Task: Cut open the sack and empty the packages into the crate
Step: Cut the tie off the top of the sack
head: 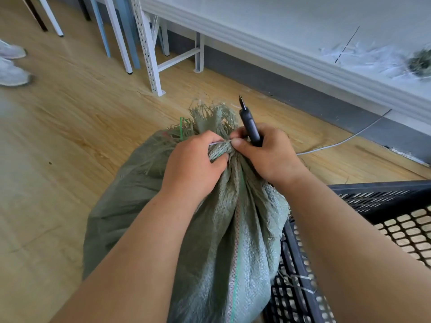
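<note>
2 bare forearms, left hand [193,164], right hand [268,152], no sleeves visible.

- Light wood-grain floor [70,127] fills the left and centre.
- A white table [303,26] runs along the upper right, over a dark grey baseboard [303,99].
- White and blue-grey metal legs [149,54] stand upper left.
- Soft, even light.

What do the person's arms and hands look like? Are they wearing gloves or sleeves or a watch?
No gloves: both the left hand and the right hand are bare. No sleeves show either; both forearms are uncovered all the way to the bottom of the picture. No watch, ring or bracelet is visible on either wrist, and the fingernails look short and plain.
</note>
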`<action>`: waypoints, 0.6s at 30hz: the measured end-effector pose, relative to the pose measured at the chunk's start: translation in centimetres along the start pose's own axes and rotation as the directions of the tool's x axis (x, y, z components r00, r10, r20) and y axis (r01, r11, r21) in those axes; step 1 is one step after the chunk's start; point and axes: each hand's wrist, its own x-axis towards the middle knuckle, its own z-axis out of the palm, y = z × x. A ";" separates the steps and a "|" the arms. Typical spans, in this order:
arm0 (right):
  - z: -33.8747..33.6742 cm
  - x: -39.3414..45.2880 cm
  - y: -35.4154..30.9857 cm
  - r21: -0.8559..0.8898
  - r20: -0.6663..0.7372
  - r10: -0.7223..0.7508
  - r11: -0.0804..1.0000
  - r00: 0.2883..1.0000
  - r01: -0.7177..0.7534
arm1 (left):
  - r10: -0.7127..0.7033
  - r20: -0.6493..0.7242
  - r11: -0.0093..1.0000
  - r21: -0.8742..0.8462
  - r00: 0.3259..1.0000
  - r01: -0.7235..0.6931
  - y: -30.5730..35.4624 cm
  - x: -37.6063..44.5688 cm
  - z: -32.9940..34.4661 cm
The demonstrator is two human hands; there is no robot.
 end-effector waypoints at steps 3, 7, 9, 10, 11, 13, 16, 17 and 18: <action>-0.4 0.1 0.0 -0.091 0.044 -0.040 0.995 0.998 0.044 | 0.009 -0.035 1.000 0.003 0.999 -0.009 -0.1 0.1 0.1; -0.3 -0.2 0.7 -0.089 -0.048 -0.057 0.995 0.997 0.053 | -0.002 -0.025 1.000 0.009 1.000 0.002 0.1 0.1 0.1; -0.1 -0.2 0.9 -0.067 -0.043 -0.057 0.996 0.997 0.054 | 0.005 -0.022 1.000 0.019 1.000 -0.004 0.0 0.1 0.1; 0.0 -0.2 0.8 -0.053 -0.036 -0.070 0.996 0.997 0.068 | 0.008 -0.028 1.000 0.022 1.000 -0.007 0.0 0.1 0.1; -0.1 -0.1 0.7 -0.027 -0.033 -0.094 0.995 0.995 0.093 | 0.010 -0.035 1.000 0.025 0.999 -0.010 0.0 0.2 0.0; -0.2 -0.1 0.3 0.036 -0.031 -0.128 0.991 0.991 0.129 | 0.010 -0.044 1.000 0.030 0.999 -0.009 0.2 0.2 0.0; -0.2 -0.3 0.2 0.039 0.003 -0.074 0.997 0.997 0.074 | 0.010 -0.052 0.999 0.047 0.999 -0.007 0.3 0.1 0.1; -0.2 -0.3 0.2 0.010 0.017 -0.052 0.999 0.998 0.052 | 0.010 -0.054 0.999 0.051 0.999 -0.007 0.3 0.1 0.2; -0.4 -0.4 0.3 -0.021 0.032 -0.036 0.999 0.999 0.037 | 0.010 -0.052 0.999 0.054 0.999 -0.008 0.2 0.1 0.2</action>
